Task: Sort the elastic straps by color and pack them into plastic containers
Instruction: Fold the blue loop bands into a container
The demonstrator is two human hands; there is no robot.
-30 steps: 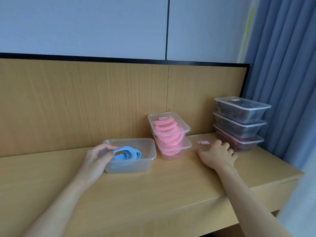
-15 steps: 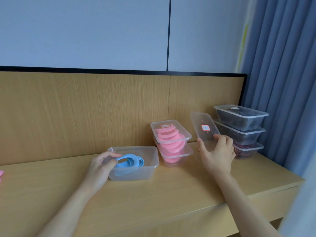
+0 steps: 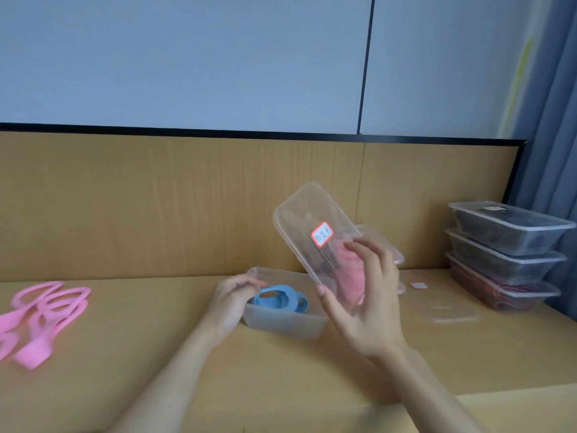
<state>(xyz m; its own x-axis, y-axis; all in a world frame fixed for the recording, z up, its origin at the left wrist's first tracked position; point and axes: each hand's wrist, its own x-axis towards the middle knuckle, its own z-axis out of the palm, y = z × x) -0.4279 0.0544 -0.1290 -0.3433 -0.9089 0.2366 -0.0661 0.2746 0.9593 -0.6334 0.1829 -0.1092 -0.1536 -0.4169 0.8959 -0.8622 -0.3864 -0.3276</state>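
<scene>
An open clear plastic container (image 3: pixel 281 323) sits mid-table with blue elastic straps (image 3: pixel 276 300) inside. My left hand (image 3: pixel 232 300) grips its left rim, fingers curled over the edge by the blue straps. My right hand (image 3: pixel 365 304) holds a clear lid (image 3: pixel 306 229) with a red-edged label, tilted in the air above the container's right end. Behind the lid and hand, two stacked containers of pink straps (image 3: pixel 351 276) are mostly hidden. Loose pink straps (image 3: pixel 43 317) lie at the table's left.
Three stacked lidded containers (image 3: pixel 505 254) with dark and reddish contents stand at the far right by a blue curtain. Another clear lid (image 3: pixel 449 310) lies flat on the table in front of them. A wooden back panel runs behind the table.
My right hand picked the labelled lid off the table, lifted it and carried it left over the blue-strap container. The view shifted, bringing the loose pink straps into sight.
</scene>
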